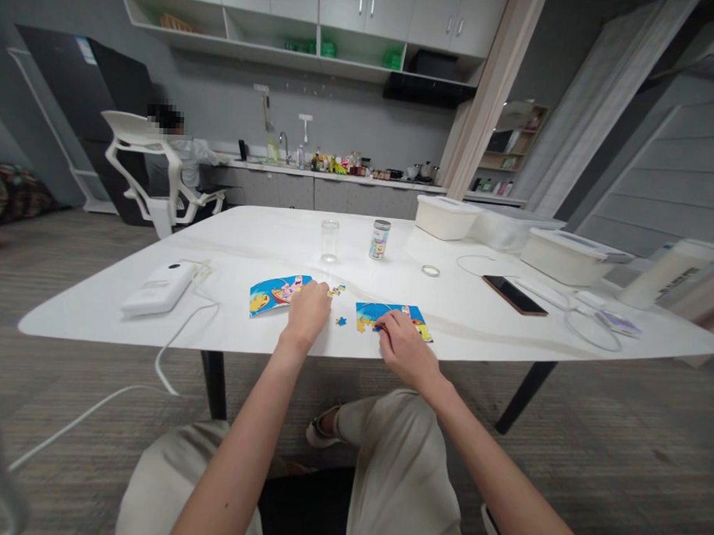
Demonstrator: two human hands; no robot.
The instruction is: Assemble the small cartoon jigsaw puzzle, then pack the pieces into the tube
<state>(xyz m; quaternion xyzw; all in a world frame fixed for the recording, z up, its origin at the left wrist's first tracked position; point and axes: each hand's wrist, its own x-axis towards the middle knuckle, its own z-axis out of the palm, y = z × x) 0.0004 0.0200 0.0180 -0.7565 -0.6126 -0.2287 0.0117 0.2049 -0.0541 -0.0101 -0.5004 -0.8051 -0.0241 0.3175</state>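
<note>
Two joined sections of a colourful cartoon jigsaw lie on the white table (461, 318) near its front edge. My left hand (308, 313) rests knuckles-up on the right end of the left puzzle section (271, 293), fingers curled down onto it. Fingers of my right hand (404, 343) are pinched at the near edge of the right puzzle section (390, 315), over a small blue piece. A loose blue piece (341, 321) lies between the hands, and a few more loose pieces (336, 290) sit just beyond my left hand.
Behind the puzzle stand a clear glass (330, 241) and a small printed tin (380, 239). A white power bank (160, 286) with a cable lies left. A phone (514, 295), a lid ring (430, 270) and white storage boxes (446, 216) sit right. A person sits at the far counter.
</note>
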